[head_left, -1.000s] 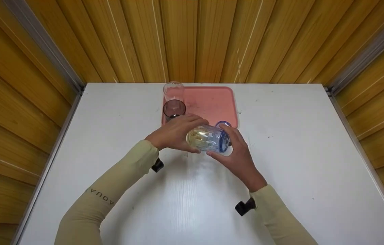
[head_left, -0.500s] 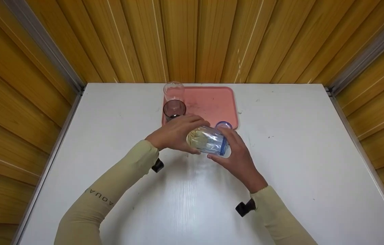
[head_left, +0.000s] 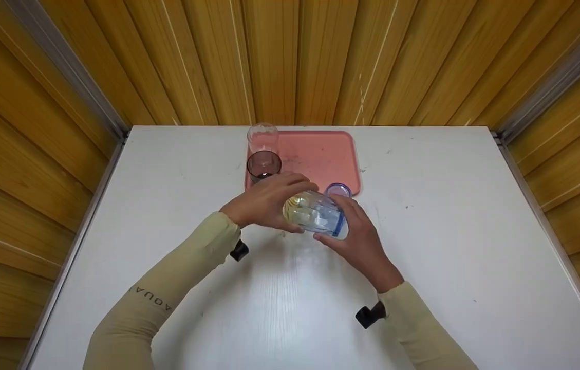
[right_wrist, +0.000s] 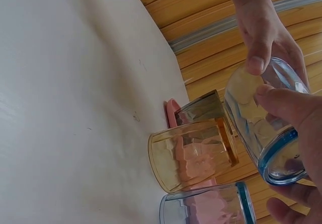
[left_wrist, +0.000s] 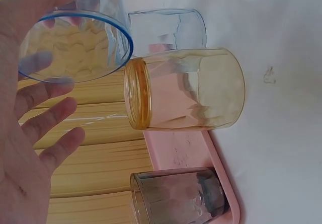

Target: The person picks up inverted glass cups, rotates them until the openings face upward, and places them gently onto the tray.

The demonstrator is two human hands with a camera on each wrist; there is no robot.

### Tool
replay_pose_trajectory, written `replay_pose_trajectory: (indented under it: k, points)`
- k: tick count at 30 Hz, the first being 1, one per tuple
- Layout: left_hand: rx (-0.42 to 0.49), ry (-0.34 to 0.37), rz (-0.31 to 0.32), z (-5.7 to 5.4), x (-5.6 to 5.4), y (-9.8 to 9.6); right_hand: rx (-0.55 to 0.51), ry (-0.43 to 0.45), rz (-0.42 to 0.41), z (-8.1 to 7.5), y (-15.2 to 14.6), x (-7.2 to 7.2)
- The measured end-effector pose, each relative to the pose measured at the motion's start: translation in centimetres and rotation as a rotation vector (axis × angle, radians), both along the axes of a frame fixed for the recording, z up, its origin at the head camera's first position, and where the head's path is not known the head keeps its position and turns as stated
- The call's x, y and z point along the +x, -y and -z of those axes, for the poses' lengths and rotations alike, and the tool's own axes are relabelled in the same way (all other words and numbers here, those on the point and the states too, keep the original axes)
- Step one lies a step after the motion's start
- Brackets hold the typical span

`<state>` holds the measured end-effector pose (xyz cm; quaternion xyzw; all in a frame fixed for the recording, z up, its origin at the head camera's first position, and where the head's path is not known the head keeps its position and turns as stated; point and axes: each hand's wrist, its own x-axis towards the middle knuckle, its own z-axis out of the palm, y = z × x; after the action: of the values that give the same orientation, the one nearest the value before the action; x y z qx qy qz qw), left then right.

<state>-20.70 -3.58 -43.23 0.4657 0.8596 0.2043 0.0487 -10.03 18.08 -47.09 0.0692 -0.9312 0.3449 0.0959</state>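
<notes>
Grip: left hand (head_left: 266, 201) and right hand (head_left: 362, 240) clamped on the blue glass (head_left: 319, 216)
Long axis: crosswise between them, ringed end rightward
Yellow glass (left_wrist: 186, 90): lower than the grip

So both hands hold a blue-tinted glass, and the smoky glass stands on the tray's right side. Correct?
Wrong side: the smoky glass stands on the left side of the pink tray, as the head view shows. The left hand and right hand do hold a blue-tinted glass.
</notes>
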Motion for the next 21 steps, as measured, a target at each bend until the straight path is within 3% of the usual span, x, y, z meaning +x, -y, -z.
replay_pose_trajectory:
  k: [21]
  points:
    - [0.057,0.013,0.032,-1.1,0.4,-0.7,0.007,0.047,0.019,0.5,0.0,0.1]
